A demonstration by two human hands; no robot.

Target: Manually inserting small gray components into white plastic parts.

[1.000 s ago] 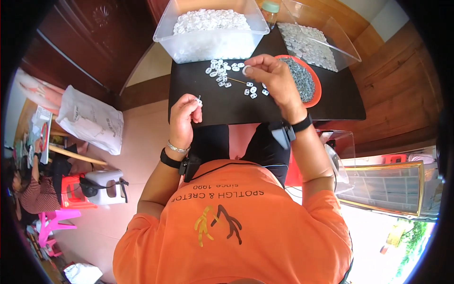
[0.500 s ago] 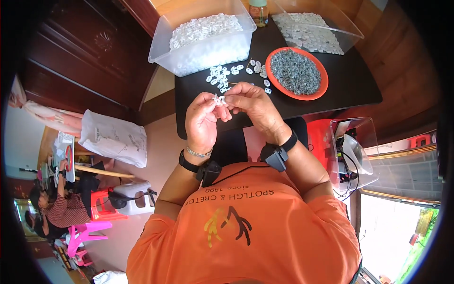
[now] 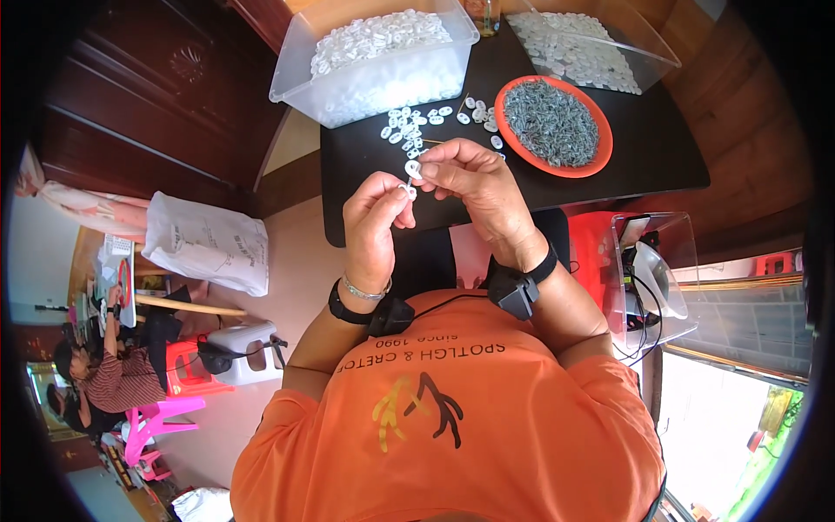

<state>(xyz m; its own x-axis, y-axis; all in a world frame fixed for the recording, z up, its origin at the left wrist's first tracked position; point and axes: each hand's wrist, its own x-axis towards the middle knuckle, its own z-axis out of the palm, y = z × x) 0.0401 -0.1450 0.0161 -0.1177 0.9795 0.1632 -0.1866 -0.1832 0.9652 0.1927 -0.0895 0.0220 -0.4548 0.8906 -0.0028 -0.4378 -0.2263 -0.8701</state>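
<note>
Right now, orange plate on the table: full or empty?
Full: small grey pieces cover the orange plate, leaving mainly its rim bare.

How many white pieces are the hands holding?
2: the upper white piece in the right hand, and the lower white piece in the left hand. More may be hidden behind the fingers.

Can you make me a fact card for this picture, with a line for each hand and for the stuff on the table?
Left hand: pinching a small white piece
Right hand: pinching another white piece, close to the first; can't tell if they touch
Table: dark
Orange plate: heaped with thin grey bits
Big clear tub: piled with white pieces
Loose: white ovals near the tub
</note>
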